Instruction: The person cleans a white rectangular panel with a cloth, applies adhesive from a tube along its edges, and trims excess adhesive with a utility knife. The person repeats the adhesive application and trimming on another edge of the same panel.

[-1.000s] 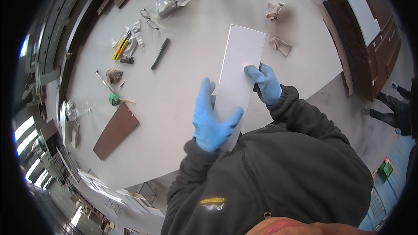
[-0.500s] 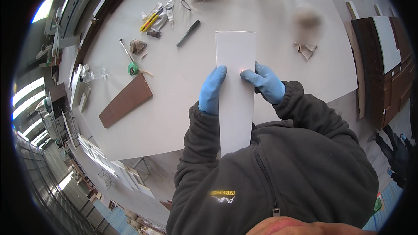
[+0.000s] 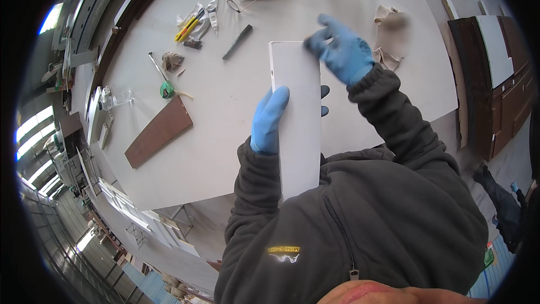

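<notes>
A long white panel (image 3: 298,118) stands in front of my chest, its lower end against my jacket. My left hand (image 3: 269,118), in a blue glove with dark fingertips, is closed on its left edge. The left thumb lies along the front face, and two fingertips show past the right edge. My right hand (image 3: 349,50), gloved the same way and a little blurred, is at the panel's top right corner. Its fingers are apart, one pointing up, with a dark fingertip close to the corner; whether it touches cannot be made out.
On the white table (image 3: 225,118) lie a brown tapered board (image 3: 159,132), a green tape measure (image 3: 167,89), a black marker (image 3: 237,42), yellow cutters (image 3: 189,26), glasses (image 3: 231,0) and crumpled sandpaper (image 3: 172,61). Brown panels (image 3: 495,95) stand at the right; another person (image 3: 502,205) is beyond.
My right hand has left the panel's right edge and moved up to its top corner, fingers spreading. The left hand keeps hold, and the panel has turned slightly, showing its left side edge.
</notes>
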`<action>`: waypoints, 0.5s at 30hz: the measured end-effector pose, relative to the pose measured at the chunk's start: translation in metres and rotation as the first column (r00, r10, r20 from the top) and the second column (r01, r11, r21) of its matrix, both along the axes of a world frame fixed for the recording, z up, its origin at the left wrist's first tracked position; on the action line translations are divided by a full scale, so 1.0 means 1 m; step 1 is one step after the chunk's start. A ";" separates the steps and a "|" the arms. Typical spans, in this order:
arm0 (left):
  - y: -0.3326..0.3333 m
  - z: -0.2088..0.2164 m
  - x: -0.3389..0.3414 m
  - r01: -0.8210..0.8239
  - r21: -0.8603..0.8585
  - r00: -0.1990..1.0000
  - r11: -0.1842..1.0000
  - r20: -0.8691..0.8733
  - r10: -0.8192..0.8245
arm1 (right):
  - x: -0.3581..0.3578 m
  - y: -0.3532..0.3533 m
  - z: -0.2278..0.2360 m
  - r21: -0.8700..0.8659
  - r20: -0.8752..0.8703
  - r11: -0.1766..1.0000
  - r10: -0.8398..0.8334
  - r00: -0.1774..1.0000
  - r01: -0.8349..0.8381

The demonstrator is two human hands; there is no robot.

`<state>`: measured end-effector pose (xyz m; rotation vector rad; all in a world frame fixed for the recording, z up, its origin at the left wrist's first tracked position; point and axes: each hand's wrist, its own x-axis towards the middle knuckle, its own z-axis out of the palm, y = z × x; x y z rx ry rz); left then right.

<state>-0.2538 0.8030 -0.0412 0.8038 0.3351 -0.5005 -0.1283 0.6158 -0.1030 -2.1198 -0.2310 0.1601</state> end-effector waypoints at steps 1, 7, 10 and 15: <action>0.000 -0.001 -0.001 -0.005 -0.057 0.999 0.998 0.040 0.007 | 0.012 -0.007 -0.004 -0.040 -0.052 0.997 -0.066 0.996 0.064; 0.005 -0.002 -0.002 -0.067 -0.079 0.996 0.995 0.054 0.071 | 0.016 -0.010 -0.025 0.339 0.087 0.932 -0.166 0.982 0.128; 0.003 -0.002 -0.001 -0.093 -0.087 0.995 0.992 0.029 0.096 | 0.001 0.010 -0.022 0.394 0.188 0.919 -0.046 0.981 -0.032; 0.008 0.000 -0.005 -0.085 -0.079 0.995 0.993 0.041 0.089 | 0.032 0.024 0.001 -0.102 0.387 0.988 -0.067 0.920 0.115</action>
